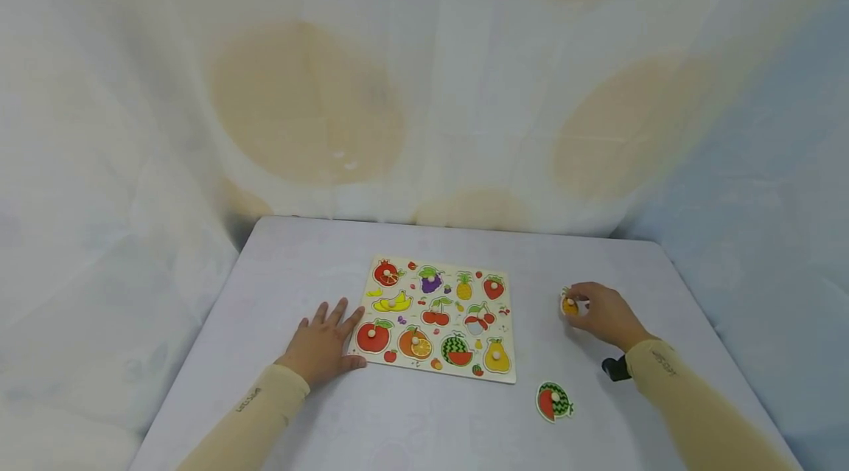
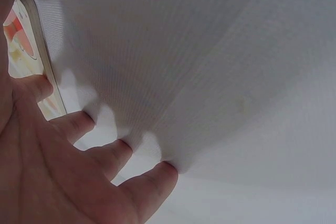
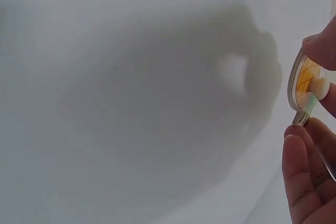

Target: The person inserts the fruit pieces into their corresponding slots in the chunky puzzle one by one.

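Observation:
My right hand point(image 1: 606, 316) pinches a pineapple puzzle piece point(image 1: 569, 305) to the right of the board. The right wrist view shows the pineapple piece point(image 3: 305, 80) tilted on edge, its white knob beside a finger, held off the table with a shadow below. A wooden fruit puzzle board point(image 1: 454, 371) lies flat at the middle of the table. My left hand point(image 1: 323, 346) rests palm down at the board's left edge, fingers spread; in the left wrist view its fingertips point(image 2: 169, 167) press on the cloth. A watermelon piece point(image 1: 554, 402) lies near the board's lower right corner.
Several knobbed fruit pieces sit in the board, among them an apple point(image 1: 373, 337), bananas point(image 1: 400, 301) and a pear point(image 1: 496, 357). The white-covered table point(image 1: 318, 242) ends at a spotted curtain point(image 1: 451, 124) behind. A dark object point(image 1: 616, 368) shows beneath the right wrist.

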`<control>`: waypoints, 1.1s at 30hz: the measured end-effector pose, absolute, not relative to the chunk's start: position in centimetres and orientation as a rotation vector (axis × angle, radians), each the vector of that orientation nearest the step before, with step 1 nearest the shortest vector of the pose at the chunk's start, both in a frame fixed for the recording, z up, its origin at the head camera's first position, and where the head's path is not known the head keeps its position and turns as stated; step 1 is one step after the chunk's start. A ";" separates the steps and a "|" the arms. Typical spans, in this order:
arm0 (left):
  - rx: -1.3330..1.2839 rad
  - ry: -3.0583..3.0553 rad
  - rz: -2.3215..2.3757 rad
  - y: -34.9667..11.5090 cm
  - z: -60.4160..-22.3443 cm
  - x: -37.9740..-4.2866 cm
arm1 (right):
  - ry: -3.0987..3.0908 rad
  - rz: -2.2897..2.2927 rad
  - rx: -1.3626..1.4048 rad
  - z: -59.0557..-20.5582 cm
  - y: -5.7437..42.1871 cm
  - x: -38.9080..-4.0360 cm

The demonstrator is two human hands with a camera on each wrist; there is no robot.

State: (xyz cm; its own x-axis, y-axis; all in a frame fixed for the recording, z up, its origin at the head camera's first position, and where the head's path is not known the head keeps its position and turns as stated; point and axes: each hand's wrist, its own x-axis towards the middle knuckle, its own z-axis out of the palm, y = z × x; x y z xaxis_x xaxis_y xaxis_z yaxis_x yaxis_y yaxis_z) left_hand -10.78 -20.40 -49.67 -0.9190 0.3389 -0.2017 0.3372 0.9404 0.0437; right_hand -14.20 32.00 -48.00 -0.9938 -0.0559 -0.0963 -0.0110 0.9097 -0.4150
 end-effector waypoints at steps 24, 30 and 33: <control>0.495 2.876 0.015 -20.3 -49.1 -10.7 | 2.883 -0.703 -0.331 -46.9 16.2 -19.8; 0.496 2.880 0.015 -20.3 -49.3 -10.8 | 2.877 -0.684 -0.306 -47.6 14.4 -20.2; 0.492 2.880 0.013 -20.3 -49.3 -10.8 | 2.877 -0.655 -0.281 -48.1 13.9 -20.5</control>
